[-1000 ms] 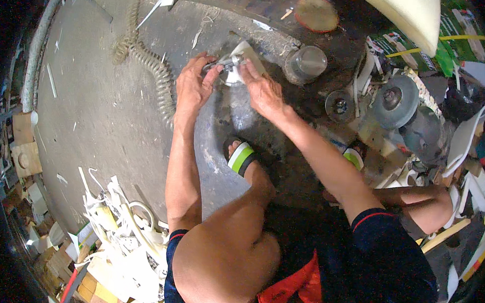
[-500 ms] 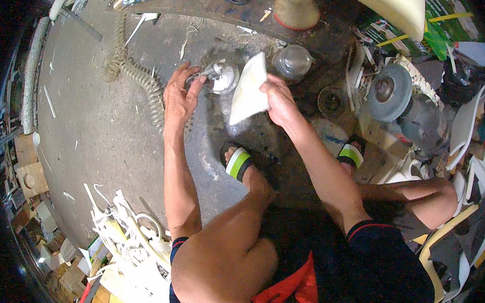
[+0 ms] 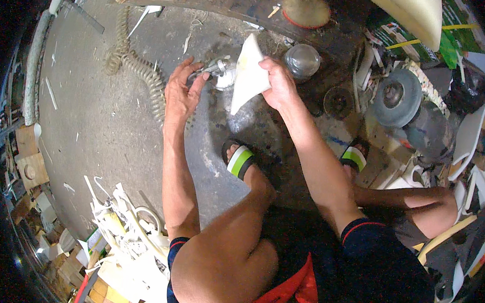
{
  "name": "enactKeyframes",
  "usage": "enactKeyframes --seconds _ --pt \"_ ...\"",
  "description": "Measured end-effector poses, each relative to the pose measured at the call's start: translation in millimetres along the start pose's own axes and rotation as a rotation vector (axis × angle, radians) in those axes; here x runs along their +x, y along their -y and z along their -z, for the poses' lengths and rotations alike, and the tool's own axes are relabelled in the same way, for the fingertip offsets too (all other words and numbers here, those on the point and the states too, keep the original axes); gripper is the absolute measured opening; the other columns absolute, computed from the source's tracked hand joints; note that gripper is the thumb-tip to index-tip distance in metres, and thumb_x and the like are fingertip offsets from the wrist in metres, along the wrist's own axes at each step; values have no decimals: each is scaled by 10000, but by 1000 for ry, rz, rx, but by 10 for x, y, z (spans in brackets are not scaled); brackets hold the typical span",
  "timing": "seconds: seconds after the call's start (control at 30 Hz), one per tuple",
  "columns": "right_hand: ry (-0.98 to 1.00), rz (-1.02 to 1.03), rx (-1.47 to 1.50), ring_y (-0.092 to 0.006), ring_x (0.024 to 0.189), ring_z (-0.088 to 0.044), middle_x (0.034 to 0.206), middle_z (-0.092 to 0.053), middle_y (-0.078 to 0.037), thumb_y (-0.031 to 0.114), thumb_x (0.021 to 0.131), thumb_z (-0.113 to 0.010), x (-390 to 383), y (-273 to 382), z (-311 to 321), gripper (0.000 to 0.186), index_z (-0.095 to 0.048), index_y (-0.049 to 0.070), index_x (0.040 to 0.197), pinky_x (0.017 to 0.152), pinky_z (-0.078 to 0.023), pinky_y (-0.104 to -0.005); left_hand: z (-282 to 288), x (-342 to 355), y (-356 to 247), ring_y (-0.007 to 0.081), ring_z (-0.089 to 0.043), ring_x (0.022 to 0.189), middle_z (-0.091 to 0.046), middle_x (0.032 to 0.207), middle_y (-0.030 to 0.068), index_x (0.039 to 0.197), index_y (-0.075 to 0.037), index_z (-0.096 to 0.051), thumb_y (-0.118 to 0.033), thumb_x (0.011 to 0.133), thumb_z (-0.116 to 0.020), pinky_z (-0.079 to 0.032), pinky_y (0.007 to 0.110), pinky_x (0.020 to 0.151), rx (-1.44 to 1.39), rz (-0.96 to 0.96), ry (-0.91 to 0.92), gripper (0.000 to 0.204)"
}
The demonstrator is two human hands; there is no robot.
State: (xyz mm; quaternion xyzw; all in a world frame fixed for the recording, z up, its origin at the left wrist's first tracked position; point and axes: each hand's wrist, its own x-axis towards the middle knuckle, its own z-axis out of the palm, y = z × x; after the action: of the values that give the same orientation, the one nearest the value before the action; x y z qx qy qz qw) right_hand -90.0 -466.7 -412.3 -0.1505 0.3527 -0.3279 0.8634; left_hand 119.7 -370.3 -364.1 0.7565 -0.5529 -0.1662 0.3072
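My left hand (image 3: 183,91) is closed around a metal spray gun (image 3: 218,67), its fingers partly hiding the handle. Beneath the nozzle is a round cup (image 3: 225,80) with something white in or on it. My right hand (image 3: 279,83) grips a white foam piece (image 3: 251,78) by its right edge, thumb on the near face. The piece is tilted up, with a narrow tip pointing down, just right of the spray gun and partly in front of the cup. A beige coiled hose (image 3: 142,75) runs along the floor toward my left forearm.
A lidded clear jar (image 3: 302,61) stands beyond my right hand. A bench grinder (image 3: 399,99) sits at the right among foam scraps. White offcuts (image 3: 130,244) are heaped at the lower left. An oval pad with a red edge (image 3: 306,9) lies on a dark board at the far side.
The foam piece has been raised slightly and turned, showing a narrower, more curved outline. My left hand keeps its hold on the spray gun. The whole view has shifted a little.
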Motion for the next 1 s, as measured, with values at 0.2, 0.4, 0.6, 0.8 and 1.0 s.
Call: enactKeyframes --seconds 0.2,0.4,0.6,0.8,1.0 --pt "-249 326 -1407 -383 844 -654 898 -666 -264 87 876 -467 -120 220 -186 275 -600 -53 1073 781 -507 -443 -9 -3 -12 380 -574 1221 -604 1320 194 1127 -74 -706 -278 873 -721 -465 445 1007 -38 -13 -4 326" --pt "-314 545 -1307 -462 891 -639 928 -643 -322 81 860 -439 -192 197 -383 398 -587 6 1221 798 -500 -492 21 -8 -61 367 -571 1221 -610 1302 190 1184 -80 -667 -258 862 -730 -450 438 1020 -31 -15 -18 373" --pt "-15 429 -1327 -444 1080 -604 1195 -587 -335 74 911 -429 54 -179 -262 551 -406 18 1459 935 -473 -450 25 -8 -52 379 -566 1219 -612 1296 188 1211 -78 -642 -255 856 -735 -449 443 1017 -30 -47 -30 407" --pt "80 428 -1553 -473 1148 -558 1271 -546 -341 64 914 -429 -191 -361 -5 589 -323 -1 1490 983 -442 -479 38 -40 -37 386 -540 1247 -585 1334 194 1241 -89 -633 -308 862 -728 -445 443 1024 -38 -47 -14 448" --pt "115 539 -1433 -449 1058 -606 1170 -597 -321 73 903 -425 -791 -571 318 556 -392 -6 1453 930 -466 -481 150 -144 122 319 -504 1301 -566 1373 165 1343 -35 -553 -445 988 -555 -388 431 1076 -729 164 -207 542"
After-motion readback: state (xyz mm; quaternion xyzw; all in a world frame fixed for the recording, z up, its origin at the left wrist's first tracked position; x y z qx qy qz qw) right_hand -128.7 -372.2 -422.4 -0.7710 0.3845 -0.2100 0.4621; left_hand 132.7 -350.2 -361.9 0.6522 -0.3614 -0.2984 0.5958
